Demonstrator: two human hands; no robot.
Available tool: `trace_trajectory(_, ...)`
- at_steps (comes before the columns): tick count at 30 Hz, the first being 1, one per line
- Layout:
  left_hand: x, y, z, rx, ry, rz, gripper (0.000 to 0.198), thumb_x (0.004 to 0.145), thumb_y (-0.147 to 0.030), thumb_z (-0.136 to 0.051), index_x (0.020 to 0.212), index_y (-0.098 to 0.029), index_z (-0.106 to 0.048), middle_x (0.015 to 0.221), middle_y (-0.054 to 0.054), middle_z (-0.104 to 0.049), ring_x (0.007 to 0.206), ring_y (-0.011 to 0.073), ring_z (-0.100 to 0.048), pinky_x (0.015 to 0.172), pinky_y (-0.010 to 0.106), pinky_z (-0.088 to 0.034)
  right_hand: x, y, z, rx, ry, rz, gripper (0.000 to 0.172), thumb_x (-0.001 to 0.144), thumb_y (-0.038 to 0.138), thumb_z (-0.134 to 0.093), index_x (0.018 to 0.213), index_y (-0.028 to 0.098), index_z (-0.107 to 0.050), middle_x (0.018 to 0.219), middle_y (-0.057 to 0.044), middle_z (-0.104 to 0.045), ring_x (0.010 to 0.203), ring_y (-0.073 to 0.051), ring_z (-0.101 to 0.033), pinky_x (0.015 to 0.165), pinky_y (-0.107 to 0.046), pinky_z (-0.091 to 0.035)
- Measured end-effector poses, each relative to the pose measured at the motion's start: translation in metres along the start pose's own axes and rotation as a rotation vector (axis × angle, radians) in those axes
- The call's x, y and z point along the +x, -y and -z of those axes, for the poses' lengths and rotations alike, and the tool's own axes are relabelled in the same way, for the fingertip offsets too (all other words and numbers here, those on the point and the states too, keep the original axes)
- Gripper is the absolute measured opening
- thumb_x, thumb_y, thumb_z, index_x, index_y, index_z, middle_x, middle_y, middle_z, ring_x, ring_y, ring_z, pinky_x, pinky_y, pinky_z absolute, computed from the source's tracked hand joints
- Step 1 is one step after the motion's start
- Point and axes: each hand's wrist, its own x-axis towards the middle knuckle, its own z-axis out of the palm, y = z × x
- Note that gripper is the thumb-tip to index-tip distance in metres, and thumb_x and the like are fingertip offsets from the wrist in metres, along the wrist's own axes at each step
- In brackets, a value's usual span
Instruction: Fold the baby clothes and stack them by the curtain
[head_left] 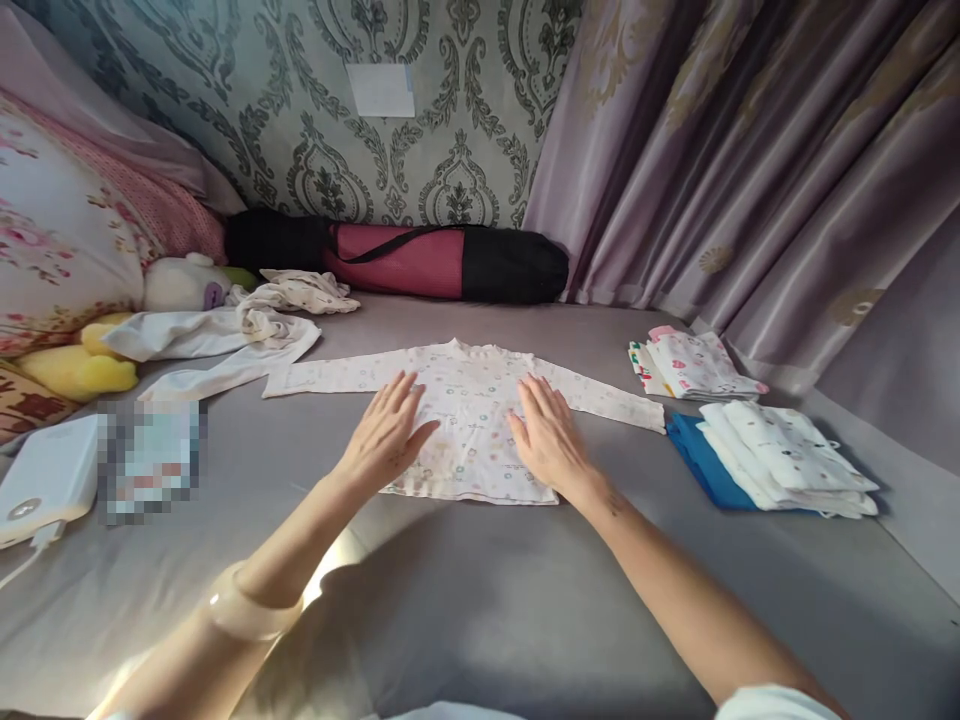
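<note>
A small white long-sleeved shirt (469, 395) with tiny coloured prints lies spread flat on the grey bed sheet (480, 590), sleeves stretched out to both sides. My left hand (386, 435) rests palm down on the shirt's left half, fingers stretched out and open. My right hand (551, 435) lies flat on the right half, fingers also extended. Neither hand holds anything. A pale bangle (251, 605) sits on my left forearm.
Two stacks of folded clothes sit at the right: one printed (694, 365), one white over a blue cloth (784, 455). Unfolded white garments (247, 335) lie at the left by plush toys (75, 365) and pillows. A red-black bag (420, 260) lies along the wall. Curtains hang right.
</note>
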Motion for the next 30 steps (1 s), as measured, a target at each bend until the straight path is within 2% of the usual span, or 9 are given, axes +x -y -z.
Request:
trace_trajectory(3, 0.017, -0.009, -0.026, 0.042, 0.164, 0.008, 0.068, 0.097, -0.055, -0.026, 0.146, -0.008, -0.035, 0.157, 0.021, -0.029, 0.148, 0.0343, -0.019, 0.118, 0.052, -0.02, 0.014, 0.0, -0.028, 0.01, 0.181, -0.001, 0.065, 0.1, 0.044, -0.022, 0.153, 0.007, -0.027, 0.162, -0.014, -0.019, 0.15, -0.026, -0.013, 0.12, -0.045, -0.014)
trace_trajectory(6, 0.02, -0.003, -0.041, 0.018, 0.32, 0.037, 0.072, 0.097, -0.057, -0.025, 0.149, -0.009, -0.032, 0.158, 0.019, -0.027, 0.148, 0.0326, -0.018, 0.119, 0.05, -0.017, 0.019, -0.014, -0.037, 0.129, 0.348, 0.007, 0.067, 0.1, 0.049, -0.019, 0.155, 0.011, -0.025, 0.162, -0.01, -0.017, 0.15, -0.023, -0.011, 0.121, -0.042, -0.012)
trace_trajectory(8, 0.02, 0.005, -0.041, -0.025, 0.343, 0.042, 0.071, 0.096, -0.06, -0.025, 0.149, -0.013, -0.034, 0.158, 0.016, -0.029, 0.148, 0.0303, -0.02, 0.119, 0.05, -0.017, 0.024, -0.032, -0.029, 0.243, 0.321, 0.015, 0.064, 0.099, 0.049, -0.02, 0.154, 0.017, -0.029, 0.161, -0.006, -0.023, 0.149, -0.02, -0.019, 0.12, -0.038, -0.019)
trace_trajectory(10, 0.02, 0.012, -0.036, -0.069, 0.284, 0.08, 0.064, 0.098, -0.057, -0.024, 0.146, -0.016, -0.039, 0.154, 0.015, -0.037, 0.146, 0.0283, -0.027, 0.119, 0.05, -0.019, 0.03, -0.059, -0.016, 0.293, 0.176, -0.044, 0.055, 0.099, 0.041, -0.026, 0.148, 0.021, -0.04, 0.156, -0.005, -0.036, 0.143, -0.019, -0.033, 0.117, -0.035, -0.027)
trace_trajectory(13, 0.018, 0.022, -0.031, -0.109, 0.08, 0.141, 0.051, 0.1, -0.045, -0.026, 0.136, -0.018, -0.048, 0.146, 0.015, -0.049, 0.14, 0.0265, -0.037, 0.115, 0.049, -0.028, 0.034, -0.112, 0.005, 0.113, -0.013, -0.293, 0.048, 0.093, 0.02, -0.034, 0.135, 0.013, -0.056, 0.14, -0.013, -0.055, 0.131, -0.021, -0.048, 0.111, -0.034, -0.035)
trace_trajectory(15, 0.016, 0.029, -0.032, -0.12, -0.037, 0.159, 0.042, 0.098, -0.039, -0.031, 0.128, -0.018, -0.053, 0.138, 0.014, -0.054, 0.133, 0.0263, -0.045, 0.11, 0.046, -0.036, 0.03, -0.146, 0.015, -0.077, 0.035, -0.465, 0.045, 0.089, 0.014, -0.038, 0.129, 0.012, -0.06, 0.13, -0.016, -0.061, 0.123, -0.025, -0.054, 0.104, -0.035, -0.04)
trace_trajectory(18, 0.013, 0.039, -0.035, -0.129, -0.119, 0.204, 0.035, 0.095, -0.035, -0.035, 0.115, -0.019, -0.059, 0.127, 0.014, -0.061, 0.118, 0.0259, -0.056, 0.1, 0.041, -0.045, 0.019, -0.182, 0.023, -0.287, 0.195, -0.555, 0.042, 0.084, 0.011, -0.047, 0.122, 0.01, -0.064, 0.12, -0.02, -0.065, 0.117, -0.028, -0.059, 0.097, -0.036, -0.044)
trace_trajectory(25, 0.014, 0.055, -0.034, -0.185, -0.18, 0.334, 0.032, 0.09, -0.033, -0.038, 0.104, -0.019, -0.064, 0.116, 0.012, -0.065, 0.105, 0.025, -0.062, 0.093, 0.036, -0.048, 0.029, -0.208, 0.031, -0.339, 0.367, -0.667, 0.039, 0.074, 0.015, -0.058, 0.112, 0.012, -0.069, 0.12, -0.02, -0.065, 0.111, -0.031, -0.062, 0.084, -0.035, -0.048)
trace_trajectory(30, 0.013, 0.061, -0.036, -0.201, -0.19, 0.373, 0.031, 0.089, -0.032, -0.04, 0.104, -0.018, -0.064, 0.115, 0.012, -0.066, 0.106, 0.0246, -0.061, 0.094, 0.035, -0.047, 0.047, -0.211, 0.051, 0.003, 0.316, -0.727, 0.009, 0.073, 0.019, -0.061, 0.073, 0.015, -0.069, 0.076, -0.01, -0.069, 0.079, -0.024, -0.067, 0.064, -0.028, -0.046)
